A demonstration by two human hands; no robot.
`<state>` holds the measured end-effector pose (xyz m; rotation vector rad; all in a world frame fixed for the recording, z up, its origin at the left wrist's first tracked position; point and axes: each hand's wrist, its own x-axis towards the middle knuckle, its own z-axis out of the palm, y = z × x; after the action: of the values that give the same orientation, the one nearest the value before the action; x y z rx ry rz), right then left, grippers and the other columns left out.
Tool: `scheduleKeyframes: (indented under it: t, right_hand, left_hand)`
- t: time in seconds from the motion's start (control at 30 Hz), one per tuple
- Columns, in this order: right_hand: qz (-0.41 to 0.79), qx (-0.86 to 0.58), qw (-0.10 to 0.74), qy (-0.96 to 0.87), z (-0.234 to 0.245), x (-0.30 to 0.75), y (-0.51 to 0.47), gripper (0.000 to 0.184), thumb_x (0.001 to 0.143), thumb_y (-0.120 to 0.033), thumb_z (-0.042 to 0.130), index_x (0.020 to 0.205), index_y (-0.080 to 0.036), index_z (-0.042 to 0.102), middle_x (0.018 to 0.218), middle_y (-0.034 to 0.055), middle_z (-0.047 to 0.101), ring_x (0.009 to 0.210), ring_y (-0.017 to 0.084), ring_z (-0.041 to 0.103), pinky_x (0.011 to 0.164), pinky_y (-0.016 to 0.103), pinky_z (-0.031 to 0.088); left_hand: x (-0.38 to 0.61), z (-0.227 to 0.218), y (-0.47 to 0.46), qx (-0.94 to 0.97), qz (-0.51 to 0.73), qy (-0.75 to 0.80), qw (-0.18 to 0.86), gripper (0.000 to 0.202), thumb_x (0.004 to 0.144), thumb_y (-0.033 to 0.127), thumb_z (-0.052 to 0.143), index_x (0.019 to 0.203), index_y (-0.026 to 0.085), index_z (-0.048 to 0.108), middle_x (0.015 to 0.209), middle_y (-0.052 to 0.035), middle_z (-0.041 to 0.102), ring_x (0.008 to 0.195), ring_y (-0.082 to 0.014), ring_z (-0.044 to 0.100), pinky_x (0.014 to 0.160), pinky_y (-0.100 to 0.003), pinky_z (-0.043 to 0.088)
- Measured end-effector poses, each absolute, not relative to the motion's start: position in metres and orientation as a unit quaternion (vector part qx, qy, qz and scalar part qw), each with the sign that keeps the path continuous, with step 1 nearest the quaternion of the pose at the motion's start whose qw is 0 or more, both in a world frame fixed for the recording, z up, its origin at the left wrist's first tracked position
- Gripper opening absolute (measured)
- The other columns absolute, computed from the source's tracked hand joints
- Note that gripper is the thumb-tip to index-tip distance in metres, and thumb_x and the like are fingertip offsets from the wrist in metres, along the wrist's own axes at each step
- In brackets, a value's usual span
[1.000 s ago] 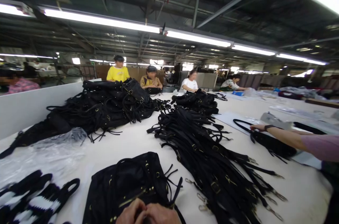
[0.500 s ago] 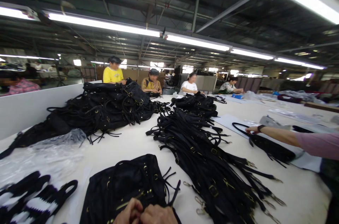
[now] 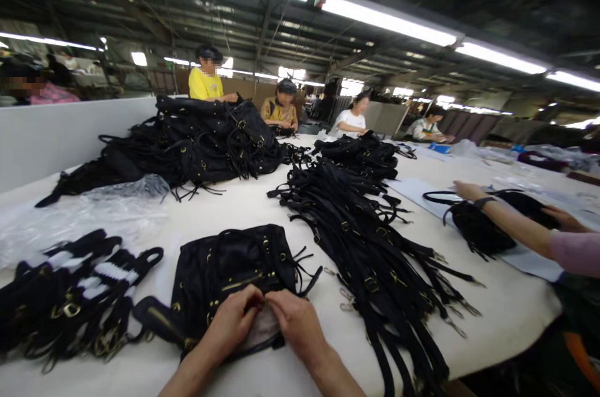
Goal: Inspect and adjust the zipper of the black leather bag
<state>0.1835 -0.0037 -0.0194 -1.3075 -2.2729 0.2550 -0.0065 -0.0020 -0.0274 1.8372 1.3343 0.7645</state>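
A black handbag (image 3: 197, 272) with brass-coloured fittings and a zip lies on the pale table in front of me. My left hand (image 3: 239, 316) pinches at its near edge, thumb and fingers pressed together. Close beside it, almost touching, my right hand (image 3: 293, 319) pinches the same edge. Exactly which part sits between the fingertips is hidden. Below the hands shows some clear, crinkled plastic (image 3: 263, 327). Thin tassel cords (image 3: 304, 266) stick out from the bag's right side.
Black straps with metal clips (image 3: 356, 247) lie in a long heap to the right. More straps (image 3: 79, 297) with white wrapping lie left, near plastic film (image 3: 126, 209). Black bags (image 3: 201, 147) are piled behind. At right, a co-worker's arm (image 3: 515, 222) handles another black bag (image 3: 478, 228).
The view has tilted down, showing more of my hands and forearms. Both hands stay together at the handbag's near edge. The co-worker's second hand has come into view at right.
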Motion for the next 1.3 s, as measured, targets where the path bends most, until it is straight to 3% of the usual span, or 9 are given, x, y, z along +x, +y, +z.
scheduleKeyframes:
  t: [0.13, 0.33, 0.47, 0.67, 1.0, 1.3]
  right_hand:
    - [0.175, -0.499, 0.291, -0.797, -0.019, 0.187, -0.005, 0.025, 0.097, -0.022, 0.047, 0.111, -0.025, 0.067, 0.106, 0.0015, 0.074, 0.097, 0.015, 0.07, 0.087, 0.025, 0.053]
    - [0.067, -0.512, 0.179, -0.838, -0.01, 0.183, -0.005, 0.021, 0.099, -0.023, 0.045, 0.101, -0.025, 0.065, 0.089, -0.0006, 0.073, 0.081, 0.014, 0.07, 0.064, 0.024, 0.046]
    - [0.02, -0.524, 0.138, -0.84, -0.006, 0.178, -0.004, 0.019, 0.098, -0.022, 0.045, 0.097, -0.025, 0.063, 0.084, -0.0011, 0.071, 0.075, 0.014, 0.068, 0.058, 0.027, 0.039]
    - [0.031, -0.557, 0.135, -0.819, -0.006, 0.175, -0.002, 0.017, 0.098, -0.025, 0.046, 0.093, -0.026, 0.062, 0.083, -0.0013, 0.071, 0.073, 0.014, 0.067, 0.057, 0.028, 0.035]
    - [0.044, -0.562, 0.147, -0.813, -0.006, 0.175, 0.0, 0.015, 0.097, -0.026, 0.048, 0.09, -0.026, 0.062, 0.083, -0.0021, 0.07, 0.072, 0.013, 0.066, 0.057, 0.027, 0.033]
    - [0.057, -0.561, 0.173, -0.808, -0.014, 0.176, -0.003, 0.013, 0.097, -0.025, 0.049, 0.092, -0.025, 0.061, 0.085, -0.0014, 0.07, 0.077, 0.014, 0.066, 0.061, 0.025, 0.036]
  left_hand:
    - [-0.007, -0.026, -0.002, 0.733, 0.288, 0.518, 0.334, 0.019, 0.083, 0.014, 0.044, 0.091, 0.023, 0.058, 0.088, -0.0011, 0.067, 0.086, -0.0186, 0.06, 0.08, -0.031, 0.043]
    - [-0.003, -0.027, -0.004, 0.759, 0.274, 0.528, 0.264, 0.018, 0.085, 0.011, 0.042, 0.088, 0.023, 0.056, 0.087, -0.0016, 0.062, 0.084, -0.0183, 0.057, 0.077, -0.031, 0.042]
    - [0.002, -0.024, -0.007, 0.776, 0.238, 0.549, 0.2, 0.01, 0.09, 0.019, 0.045, 0.086, 0.022, 0.054, 0.088, -0.0021, 0.06, 0.086, -0.0191, 0.058, 0.077, -0.032, 0.041]
    - [0.009, -0.015, -0.011, 0.789, 0.159, 0.584, 0.11, 0.014, 0.094, 0.031, 0.045, 0.093, 0.023, 0.056, 0.092, -0.0039, 0.063, 0.089, -0.0222, 0.059, 0.075, -0.035, 0.039]
    - [0.009, -0.025, -0.013, 0.808, 0.151, 0.569, 0.014, 0.017, 0.094, 0.021, 0.041, 0.093, 0.021, 0.058, 0.089, -0.0049, 0.065, 0.085, -0.0217, 0.058, 0.074, -0.037, 0.036]
    - [0.013, -0.013, -0.01, 0.816, 0.132, 0.563, 0.016, 0.022, 0.096, 0.02, 0.034, 0.09, 0.023, 0.054, 0.084, -0.0036, 0.065, 0.08, -0.0236, 0.061, 0.072, -0.039, 0.035]
